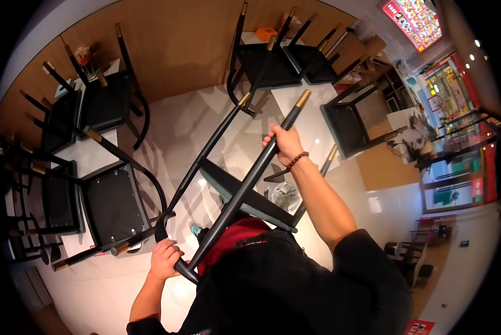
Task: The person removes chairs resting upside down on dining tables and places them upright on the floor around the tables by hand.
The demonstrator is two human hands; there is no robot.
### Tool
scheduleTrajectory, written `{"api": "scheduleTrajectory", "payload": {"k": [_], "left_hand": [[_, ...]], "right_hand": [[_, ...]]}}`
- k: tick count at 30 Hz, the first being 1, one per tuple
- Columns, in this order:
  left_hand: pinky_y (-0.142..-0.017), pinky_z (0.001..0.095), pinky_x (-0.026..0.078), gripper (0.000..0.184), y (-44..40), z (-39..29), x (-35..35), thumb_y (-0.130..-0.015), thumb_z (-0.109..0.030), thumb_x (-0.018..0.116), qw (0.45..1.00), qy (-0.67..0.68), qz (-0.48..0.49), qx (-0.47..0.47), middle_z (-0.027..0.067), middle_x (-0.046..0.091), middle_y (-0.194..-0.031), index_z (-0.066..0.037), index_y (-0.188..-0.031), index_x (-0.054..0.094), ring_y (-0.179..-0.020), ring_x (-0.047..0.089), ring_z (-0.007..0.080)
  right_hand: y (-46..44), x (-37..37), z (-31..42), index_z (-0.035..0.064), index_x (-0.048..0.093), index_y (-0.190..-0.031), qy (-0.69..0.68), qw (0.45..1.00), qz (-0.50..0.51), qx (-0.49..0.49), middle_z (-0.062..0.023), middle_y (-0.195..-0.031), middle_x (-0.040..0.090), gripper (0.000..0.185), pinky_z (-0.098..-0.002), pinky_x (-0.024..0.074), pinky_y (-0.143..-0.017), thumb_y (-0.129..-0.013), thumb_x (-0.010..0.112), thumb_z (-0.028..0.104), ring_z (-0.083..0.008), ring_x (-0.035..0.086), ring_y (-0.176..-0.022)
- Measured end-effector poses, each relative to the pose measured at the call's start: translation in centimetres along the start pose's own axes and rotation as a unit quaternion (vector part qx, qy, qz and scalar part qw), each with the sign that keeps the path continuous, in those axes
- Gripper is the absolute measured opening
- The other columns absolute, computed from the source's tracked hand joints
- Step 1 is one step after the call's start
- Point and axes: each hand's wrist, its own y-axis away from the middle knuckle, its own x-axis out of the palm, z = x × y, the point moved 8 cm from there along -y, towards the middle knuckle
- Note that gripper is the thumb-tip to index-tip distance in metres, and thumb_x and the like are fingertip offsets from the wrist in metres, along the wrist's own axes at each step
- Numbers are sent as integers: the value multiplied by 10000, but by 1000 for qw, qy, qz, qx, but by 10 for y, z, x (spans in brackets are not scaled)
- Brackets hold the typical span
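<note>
A black chair with gold-tipped legs [246, 190] is held tilted in front of my body. My right hand [285, 144], with a beaded bracelet at the wrist, is wrapped round one leg a little below its gold tip. Lower down, my left hand [165, 259] grips the curved black backrest of the same chair. The chair's dark seat [250, 192] shows between its legs, partly hidden by the leg nearest me. A clear plastic bag [284, 196] is visible beyond the seat, below my right forearm.
Upturned black chairs [110, 205] rest on a white table [98, 149] at the left. More upturned chairs [270, 65] are on a white table [295, 106] ahead, beside a wooden wall [178, 50]. A lit menu board [412, 22] hangs at the upper right.
</note>
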Motion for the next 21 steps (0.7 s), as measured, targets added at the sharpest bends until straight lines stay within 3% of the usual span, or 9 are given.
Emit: {"api": "scheduleTrajectory", "payload": {"k": [2,11,15,21], "left_hand": [[-919,499,487,299,-4,-1,2,-622,-315,786,1000,10,9,-3,67,606,-821,-100,-748,620,-895,619,296],[-929,511,479,309,-3,-18,18,-595,-284,790,995,6,27,-98,84,569,-805,-82,-752,617,-856,593,301],[-947,519,474,298,-16,-22,24,-588,-260,781,992,10,35,-123,84,566,-799,-73,-748,615,-852,592,299],[-886,470,499,256,-64,-23,32,-564,-207,778,991,-4,51,-127,69,571,-769,-100,-748,636,-814,593,289]], "right_hand": [[-20,6,-16,-13,493,-894,18,999,18,20,-74,-728,536,142,-362,568,-559,-933,594,80,-193,590,-606],[-75,24,-80,-25,516,-862,69,990,27,116,-87,-734,541,101,-373,579,-583,-903,581,41,-213,601,-619],[-106,23,-104,-19,501,-808,57,990,50,116,-81,-686,527,127,-367,564,-563,-899,579,24,-205,582,-586],[-143,9,-141,-22,519,-772,73,980,34,185,-83,-679,539,166,-371,559,-566,-899,595,55,-209,593,-588]]}}
